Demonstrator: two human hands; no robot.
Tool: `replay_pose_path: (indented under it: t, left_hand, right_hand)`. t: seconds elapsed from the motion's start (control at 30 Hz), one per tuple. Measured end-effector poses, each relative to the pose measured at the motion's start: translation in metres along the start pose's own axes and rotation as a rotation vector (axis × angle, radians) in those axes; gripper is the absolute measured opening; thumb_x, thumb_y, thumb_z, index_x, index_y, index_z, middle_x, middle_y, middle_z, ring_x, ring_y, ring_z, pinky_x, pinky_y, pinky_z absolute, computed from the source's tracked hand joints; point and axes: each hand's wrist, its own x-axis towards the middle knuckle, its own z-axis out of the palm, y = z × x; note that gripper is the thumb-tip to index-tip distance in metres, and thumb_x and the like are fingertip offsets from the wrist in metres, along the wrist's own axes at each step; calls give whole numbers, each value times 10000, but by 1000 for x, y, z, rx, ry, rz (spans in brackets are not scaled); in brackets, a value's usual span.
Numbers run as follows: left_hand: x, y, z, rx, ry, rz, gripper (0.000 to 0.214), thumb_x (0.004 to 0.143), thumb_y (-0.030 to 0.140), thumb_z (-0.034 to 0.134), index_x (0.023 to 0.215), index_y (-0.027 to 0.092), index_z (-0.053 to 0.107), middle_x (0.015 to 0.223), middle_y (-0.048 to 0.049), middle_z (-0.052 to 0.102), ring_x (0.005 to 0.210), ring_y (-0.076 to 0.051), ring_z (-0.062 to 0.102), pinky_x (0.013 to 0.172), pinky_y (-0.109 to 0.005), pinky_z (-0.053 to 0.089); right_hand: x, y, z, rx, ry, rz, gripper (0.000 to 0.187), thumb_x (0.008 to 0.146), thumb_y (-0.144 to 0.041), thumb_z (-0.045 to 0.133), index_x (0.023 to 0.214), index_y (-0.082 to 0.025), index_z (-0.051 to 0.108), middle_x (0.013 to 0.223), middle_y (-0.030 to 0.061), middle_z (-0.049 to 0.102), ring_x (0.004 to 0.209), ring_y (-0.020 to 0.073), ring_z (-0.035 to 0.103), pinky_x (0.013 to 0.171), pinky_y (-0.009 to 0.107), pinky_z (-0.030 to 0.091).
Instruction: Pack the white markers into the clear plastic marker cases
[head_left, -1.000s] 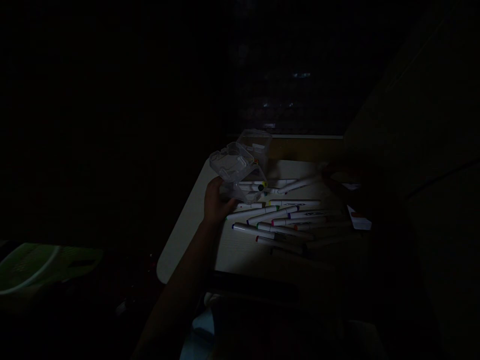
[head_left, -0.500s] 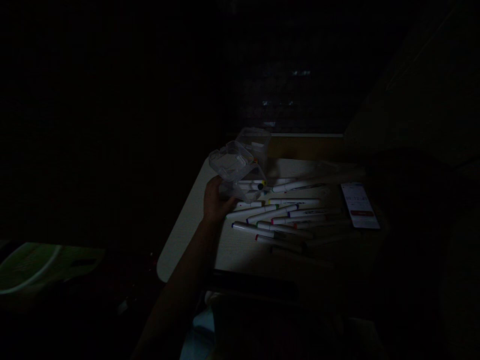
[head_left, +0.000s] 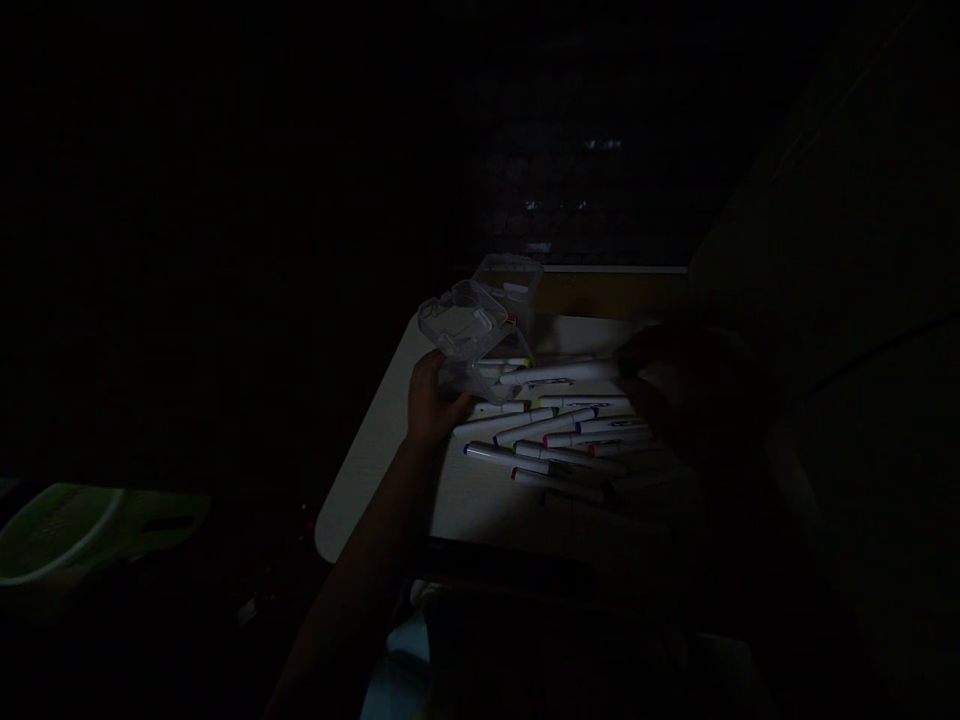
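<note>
My left hand (head_left: 433,405) is closed on the near-left side of a clear plastic case (head_left: 463,325), which lies tipped on its side with its mouth to the right. Inside the case are a few white markers (head_left: 504,363), one with a yellow end. My right hand (head_left: 664,375), dim and hard to make out, grips the right end of a white marker (head_left: 562,373). That marker points left, its tip at the mouth of the case. Below it, several loose white markers (head_left: 546,427) with coloured ends are spread over the table (head_left: 375,455).
Behind the first case stands a second clear plastic container (head_left: 514,275). A green item with a pale rim (head_left: 97,535) shows low at the left. A dark bar (head_left: 510,568) runs along the table's near edge. Most surroundings are too dark to tell.
My right hand has come out of the dark and moved left with a marker, bringing its tip to the case. The phone on the right is now hidden. My left hand has stayed put.
</note>
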Motion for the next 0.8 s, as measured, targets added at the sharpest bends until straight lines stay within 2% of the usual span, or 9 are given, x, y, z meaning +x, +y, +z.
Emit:
replay_pose_path:
  t: [0.07, 0.17, 0.4, 0.57, 0.8]
  left_hand:
    - [-1, -1, 1, 1, 15, -20, 716, 662, 499, 734, 1262, 188, 497, 1246, -135, 583, 1178, -315, 567, 994, -467, 475]
    - [-1, -1, 1, -5, 17, -16, 725, 659, 525, 731, 1255, 182, 500, 1245, -138, 582, 1178, -316, 568, 988, -464, 476]
    - [1, 3, -1, 7, 20, 20, 724, 683, 509, 721, 1276, 175, 474, 1253, -135, 583, 1172, -304, 574, 985, -449, 472]
    - [0, 0, 0, 24, 26, 25, 714, 677, 498, 733, 1271, 193, 480, 1247, -123, 590, 1163, -299, 579, 975, -444, 478]
    - [1, 4, -1, 32, 39, 75, 663, 695, 438, 723, 1264, 190, 489, 1238, -121, 601, 1156, -294, 585, 978, -436, 478]
  right_hand:
    - [0, -2, 5, -37, 23, -31, 111, 902, -305, 562, 991, -308, 629, 973, 16, 701, 916, 200, 668, 796, 360, 551]
    - [2, -2, 14, -121, -27, -41, 136, 902, -319, 546, 985, -311, 654, 957, 31, 707, 907, 215, 671, 782, 367, 543]
    - [5, 8, 35, -186, 19, -210, 76, 872, -229, 596, 902, -201, 660, 861, 51, 727, 785, 186, 666, 674, 303, 510]
    - [3, 11, 44, -168, -76, -150, 93, 868, -224, 609, 915, -180, 677, 869, 57, 740, 774, 183, 679, 662, 286, 510]
    - [2, 17, 49, -132, -69, -153, 129, 871, -221, 596, 936, -161, 691, 891, 74, 744, 797, 193, 682, 688, 296, 512]
